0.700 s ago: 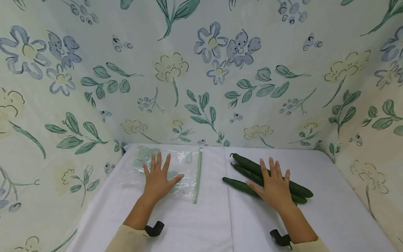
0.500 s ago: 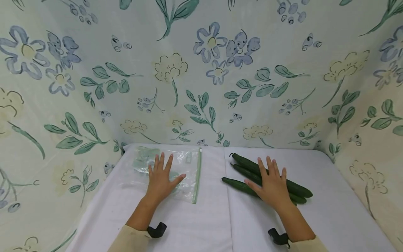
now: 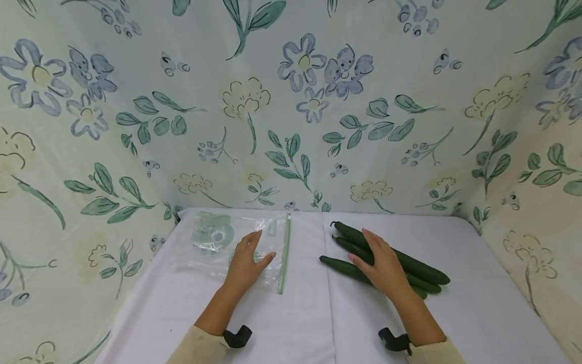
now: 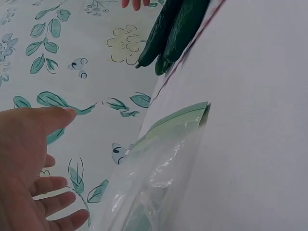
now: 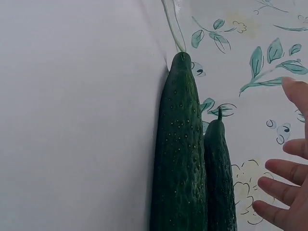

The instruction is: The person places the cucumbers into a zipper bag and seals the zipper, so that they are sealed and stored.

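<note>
a person is holding both hands over the white desk (image 3: pixel 291 328). the left hand (image 3: pixel 245 263) is hovering above a clear bag (image 3: pixel 215 255), which is lying flat at ten o'clock, a green strip (image 3: pixel 285 258) running along its three o'clock side. that hand's fingers (image 4: pixel 55 204) are standing apart and loosely bent, the thumb pointing toward two. the right hand (image 3: pixel 385 268) is hovering over three cucumbers (image 3: pixel 420 267) at two o'clock; its fingers (image 5: pixel 281 190) are standing apart too, the thumb pointing toward ten. the cucumbers are lying side by side, their stem ends pointing toward ten o'clock, and from where i'm watching the hand is partly hiding them. a black clip (image 3: pixel 237 336) is jutting from each wrist beside a beige sleeve (image 3: pixel 200 349). at twelve o'clock, flowered cloth (image 3: pixel 209 50) is hanging behind the desk.
</note>
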A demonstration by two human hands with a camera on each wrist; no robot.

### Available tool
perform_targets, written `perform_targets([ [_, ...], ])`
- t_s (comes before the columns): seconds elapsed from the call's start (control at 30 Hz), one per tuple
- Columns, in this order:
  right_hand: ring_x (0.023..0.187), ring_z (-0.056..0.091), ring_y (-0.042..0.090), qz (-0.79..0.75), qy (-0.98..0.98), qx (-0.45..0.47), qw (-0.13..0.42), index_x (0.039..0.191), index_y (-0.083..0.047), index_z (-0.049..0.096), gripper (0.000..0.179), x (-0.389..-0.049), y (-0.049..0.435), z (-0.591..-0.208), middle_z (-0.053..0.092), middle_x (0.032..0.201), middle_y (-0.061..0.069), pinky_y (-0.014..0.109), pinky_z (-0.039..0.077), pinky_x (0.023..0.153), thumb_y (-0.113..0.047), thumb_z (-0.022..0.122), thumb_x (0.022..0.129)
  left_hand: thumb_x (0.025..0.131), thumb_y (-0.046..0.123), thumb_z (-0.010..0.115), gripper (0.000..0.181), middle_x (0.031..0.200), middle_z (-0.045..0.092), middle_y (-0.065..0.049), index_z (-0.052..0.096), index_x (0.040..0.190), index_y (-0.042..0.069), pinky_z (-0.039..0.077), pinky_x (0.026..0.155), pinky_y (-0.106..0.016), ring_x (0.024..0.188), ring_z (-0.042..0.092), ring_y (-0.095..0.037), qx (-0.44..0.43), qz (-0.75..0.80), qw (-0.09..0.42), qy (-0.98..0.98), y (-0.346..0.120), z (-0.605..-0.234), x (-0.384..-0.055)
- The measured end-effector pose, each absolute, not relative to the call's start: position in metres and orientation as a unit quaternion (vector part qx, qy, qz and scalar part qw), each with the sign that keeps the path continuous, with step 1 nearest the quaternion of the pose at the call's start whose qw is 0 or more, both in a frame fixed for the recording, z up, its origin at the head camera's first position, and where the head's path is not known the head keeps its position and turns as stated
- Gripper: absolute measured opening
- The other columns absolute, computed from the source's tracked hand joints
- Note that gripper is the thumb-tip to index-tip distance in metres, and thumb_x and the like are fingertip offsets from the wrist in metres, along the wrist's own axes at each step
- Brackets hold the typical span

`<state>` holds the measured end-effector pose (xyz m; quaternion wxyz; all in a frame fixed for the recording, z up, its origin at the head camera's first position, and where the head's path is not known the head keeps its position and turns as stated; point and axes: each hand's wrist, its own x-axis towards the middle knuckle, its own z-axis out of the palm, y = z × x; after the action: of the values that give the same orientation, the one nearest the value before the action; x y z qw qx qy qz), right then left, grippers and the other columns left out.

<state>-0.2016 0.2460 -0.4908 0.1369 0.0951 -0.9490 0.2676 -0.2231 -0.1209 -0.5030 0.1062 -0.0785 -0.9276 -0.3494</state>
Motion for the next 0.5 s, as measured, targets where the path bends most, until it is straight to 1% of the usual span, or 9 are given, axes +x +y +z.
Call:
perform_targets([
  [0.07,0.143,0.039,0.044,0.285,-0.944,0.096,0.134,0.157,-0.010,0.034,0.083,-0.201,0.244,-0.492,0.041,0.156,0.021,0.066,0.038,0.114,-0.052,0.068,0.094,0.091,0.039,0.075,0.074,0.151,0.045,-0.017,0.044,0.152,0.009,0.044,0.116,-0.055,0.141,0.044,-0.038,-0.078,-0.359,0.095,-0.925,-0.117,-0.505,-0.223],
  [0.17,0.142,0.041,0.044,0.311,-0.938,0.089,0.128,0.156,-0.011,0.037,0.078,-0.200,0.240,-0.493,0.043,0.155,0.021,0.066,0.039,0.113,-0.050,0.067,0.095,0.091,0.037,0.076,0.069,0.145,0.050,-0.018,0.050,0.147,0.006,0.048,0.112,-0.052,0.134,0.051,-0.036,-0.075,-0.368,0.081,-0.923,-0.113,-0.507,-0.224],
  [0.33,0.139,0.047,0.041,0.360,-0.923,0.084,0.108,0.155,-0.014,0.040,0.074,-0.198,0.231,-0.495,0.048,0.151,0.017,0.064,0.044,0.110,-0.045,0.069,0.095,0.088,0.029,0.080,0.061,0.129,0.060,-0.015,0.057,0.138,0.003,0.058,0.095,-0.046,0.114,0.064,-0.030,-0.060,-0.377,0.081,-0.921,-0.106,-0.511,-0.223],
  [0.4,0.137,0.050,0.038,0.374,-0.918,0.084,0.101,0.154,-0.014,0.041,0.073,-0.198,0.227,-0.496,0.051,0.148,0.014,0.062,0.046,0.109,-0.042,0.071,0.094,0.087,0.027,0.081,0.058,0.123,0.062,-0.013,0.059,0.135,0.003,0.059,0.088,-0.044,0.107,0.066,-0.028,-0.056,-0.379,0.084,-0.920,-0.103,-0.513,-0.223],
  [0.5,0.136,0.052,0.034,0.383,-0.915,0.083,0.097,0.152,-0.014,0.044,0.070,-0.199,0.220,-0.499,0.054,0.145,0.012,0.058,0.048,0.109,-0.040,0.072,0.094,0.086,0.025,0.081,0.054,0.115,0.065,-0.011,0.062,0.132,0.003,0.059,0.084,-0.040,0.101,0.067,-0.025,-0.057,-0.382,0.081,-0.919,-0.099,-0.514,-0.223],
])
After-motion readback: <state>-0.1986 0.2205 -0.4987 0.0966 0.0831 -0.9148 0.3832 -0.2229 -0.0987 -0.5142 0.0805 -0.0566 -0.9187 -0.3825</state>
